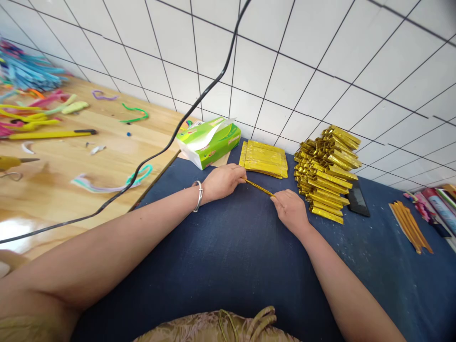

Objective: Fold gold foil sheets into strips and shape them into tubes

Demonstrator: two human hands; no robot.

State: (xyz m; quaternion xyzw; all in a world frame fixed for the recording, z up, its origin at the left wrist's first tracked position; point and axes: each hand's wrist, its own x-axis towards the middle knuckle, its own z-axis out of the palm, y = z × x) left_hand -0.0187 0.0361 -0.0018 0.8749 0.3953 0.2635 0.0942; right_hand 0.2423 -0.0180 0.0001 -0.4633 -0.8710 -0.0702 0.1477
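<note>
Stretched between my hands is a thin strip of gold foil paper [260, 187], seen nearly edge-on. My left hand [225, 181], with a silver bangle at the wrist, pinches its left end. The right end is gripped by my right hand [290, 209], fingers closed. Just beyond the strip lies a flat stack of gold foil sheets [264, 159] on the dark blue table cover [228, 251]. To the right of that, a pile of folded gold foil strips [322, 178] leans near the wall.
A green tissue box [210, 141] stands at the back left. A black cable [199, 99] hangs across the view. Pipe cleaners [32, 71] and a yellow cutter [46, 135] lie on the wooden table. A dark phone-like slab [358, 197] and orange-brown strips [411, 227] lie right.
</note>
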